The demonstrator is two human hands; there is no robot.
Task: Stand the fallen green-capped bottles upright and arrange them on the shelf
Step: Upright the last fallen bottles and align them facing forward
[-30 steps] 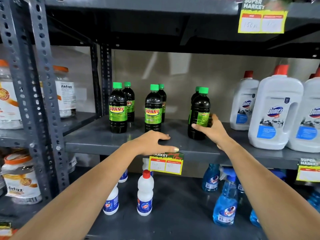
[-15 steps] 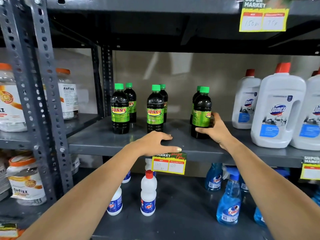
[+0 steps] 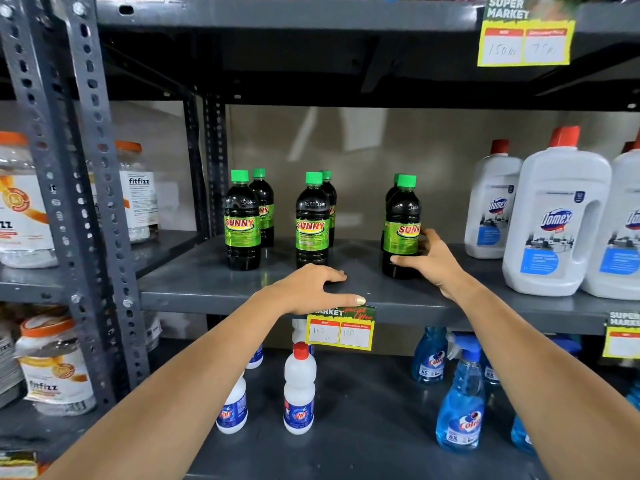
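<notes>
Shelf, grey metal, taken as our landmark. On it we counted six green-capped bottles, all upright, in three pairs front to back: left front bottle, middle front bottle, right front bottle. Our right hand gripped the right front bottle low on its side. Our left hand lay open, palm down, on the shelf's front edge, just before the middle front bottle. On the shelf's right end we noted white jugs, near the right pair. A price tag hung from the shelf's lip; spray bottles stood below.
</notes>
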